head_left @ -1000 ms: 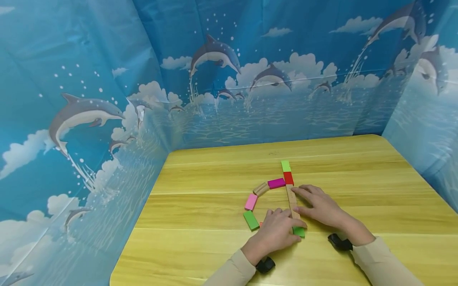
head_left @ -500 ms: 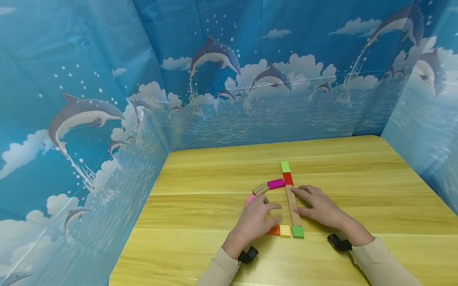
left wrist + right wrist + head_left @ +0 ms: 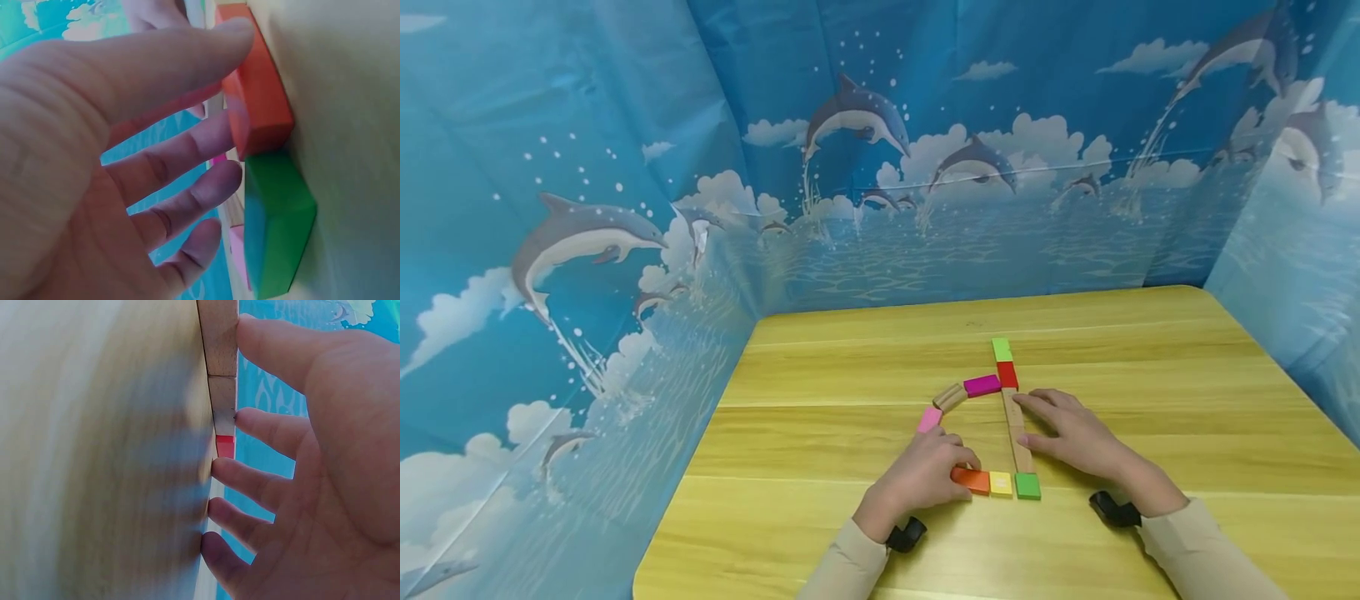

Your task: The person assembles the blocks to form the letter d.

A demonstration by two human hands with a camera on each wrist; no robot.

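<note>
My left hand (image 3: 921,473) pinches the orange block (image 3: 972,480) at its left end, thumb on the near side and forefinger beyond. In the left wrist view a green block (image 3: 278,231) lies end to end with that orange block (image 3: 262,94); in the head view the hand hides it. To the right, a yellow block (image 3: 1001,484) and another green block (image 3: 1027,486) continue the row. My right hand (image 3: 1078,433) rests along a line of plain wooden blocks (image 3: 1015,425), its thumb and forefinger tips touching their right side, fingers extended.
Above the wooden line lie a red block (image 3: 1007,375) and a light green block (image 3: 1002,349). A magenta block (image 3: 982,385), a grooved wooden piece (image 3: 950,397) and a pink block (image 3: 929,418) curve leftward. A dolphin-printed curtain (image 3: 880,250) stands behind the table (image 3: 1150,350).
My left hand has moved left from the lower end of the wooden line and taken the orange block between thumb and forefinger. My right hand has stayed by the wooden blocks.
</note>
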